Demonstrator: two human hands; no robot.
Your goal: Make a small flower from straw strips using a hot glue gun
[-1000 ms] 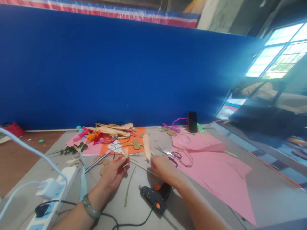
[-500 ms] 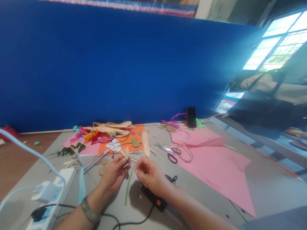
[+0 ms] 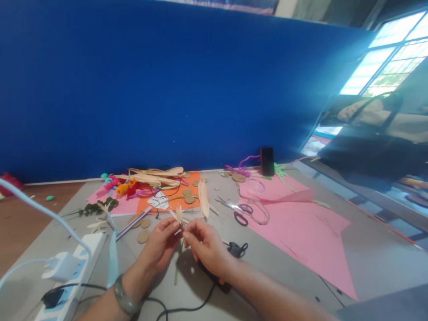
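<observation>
My left hand [image 3: 160, 247] pinches a small pale straw flower [image 3: 178, 216] on a thin stick, held just above the grey table [image 3: 287, 263]. My right hand [image 3: 205, 247] is closed right beside it, fingertips pinching at the flower's base; what they grip is too small to name. A black glue gun [image 3: 219, 278] lies under my right wrist, mostly hidden. A green strip [image 3: 177, 269] lies on the table below both hands.
Scissors [image 3: 234, 209] and pink paper sheets [image 3: 301, 227] lie to the right. Orange paper [image 3: 174, 198], straw strips, cardboard discs and coloured pipe cleaners sit behind the hands. A white power strip [image 3: 67, 276] with cables is at the left. A black phone [image 3: 267, 161] leans on the blue wall.
My right hand came back left from near the scissors and closed in on the flower held by my left hand. The glue gun is now covered by my right arm.
</observation>
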